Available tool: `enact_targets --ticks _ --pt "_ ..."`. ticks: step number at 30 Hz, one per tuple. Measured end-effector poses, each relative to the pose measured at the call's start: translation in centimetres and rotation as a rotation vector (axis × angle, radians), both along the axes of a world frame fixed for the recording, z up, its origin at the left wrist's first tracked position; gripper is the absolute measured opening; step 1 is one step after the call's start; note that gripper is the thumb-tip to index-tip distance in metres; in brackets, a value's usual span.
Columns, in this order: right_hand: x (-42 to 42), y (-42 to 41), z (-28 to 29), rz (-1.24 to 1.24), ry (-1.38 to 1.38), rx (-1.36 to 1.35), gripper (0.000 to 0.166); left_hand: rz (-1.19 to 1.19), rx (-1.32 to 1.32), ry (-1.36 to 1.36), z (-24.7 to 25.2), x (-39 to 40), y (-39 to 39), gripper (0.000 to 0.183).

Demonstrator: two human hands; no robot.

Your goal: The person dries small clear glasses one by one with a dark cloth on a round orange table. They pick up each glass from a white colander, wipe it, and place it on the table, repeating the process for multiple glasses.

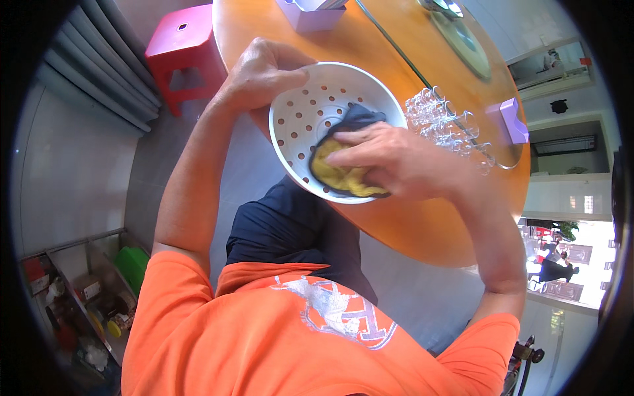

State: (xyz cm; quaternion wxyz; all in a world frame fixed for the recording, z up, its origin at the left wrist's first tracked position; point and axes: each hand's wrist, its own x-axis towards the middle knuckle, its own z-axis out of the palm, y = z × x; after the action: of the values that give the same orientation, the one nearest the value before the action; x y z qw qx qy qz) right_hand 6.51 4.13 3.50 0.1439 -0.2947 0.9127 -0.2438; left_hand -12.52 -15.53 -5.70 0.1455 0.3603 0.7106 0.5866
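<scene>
My left hand (pixel 272 74) grips the rim of a round white basket with round holes (pixel 317 104), thumb on the inside and fingers behind it. The basket is tilted towards me at the near edge of an orange-brown round table (pixel 421 232). Inside it, my right hand (pixel 391 158) presses a yellow and dark grey cloth (pixel 337 163) against the wall, with the fingers spread over the cloth. Part of the cloth hangs over the lower rim. The right forearm is blurred.
Several clear drinking glasses (pixel 441 119) stand right of the basket. Further off are a lilac box (pixel 312 15), a purple holder (pixel 514 121) and a pale round lid or tray (pixel 463 44). A red plastic stool (pixel 183 39) stands at the left, and low shelves (pixel 84 297) hold items.
</scene>
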Motion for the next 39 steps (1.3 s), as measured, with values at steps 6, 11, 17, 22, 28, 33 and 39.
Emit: enact_targets --ticks 6,11,17,22,28,33,39 --pt "-2.4 -2.5 -4.5 -0.102 0.385 0.293 0.069 -0.139 0.060 0.074 -0.3 -1.0 -0.8 0.031" --pt "-1.0 -3.0 -2.6 -0.357 0.213 0.714 0.049 -0.047 -0.013 0.074 -0.6 -0.5 -0.3 0.035" --pt "0.5 -4.2 2.6 -0.158 -0.108 0.684 0.036 0.049 0.009 0.093 -0.8 0.4 -0.3 0.033" --pt "0.1 -5.4 1.2 -0.302 -0.347 -0.008 0.027 0.017 0.015 0.095 -0.9 -0.4 -0.1 0.034" --pt "0.4 -0.9 1.9 -0.686 -0.168 -0.506 0.019 -0.025 0.049 0.031 -0.8 -0.1 -0.4 0.028" --pt "0.8 -0.1 4.5 -0.813 0.160 -1.081 0.023 -0.008 0.050 0.080 -1.0 -0.3 -0.4 0.036" --pt "0.8 -0.4 2.8 -0.470 0.265 0.246 0.048 0.020 0.023 0.117 -1.4 -0.4 -0.6 0.038"
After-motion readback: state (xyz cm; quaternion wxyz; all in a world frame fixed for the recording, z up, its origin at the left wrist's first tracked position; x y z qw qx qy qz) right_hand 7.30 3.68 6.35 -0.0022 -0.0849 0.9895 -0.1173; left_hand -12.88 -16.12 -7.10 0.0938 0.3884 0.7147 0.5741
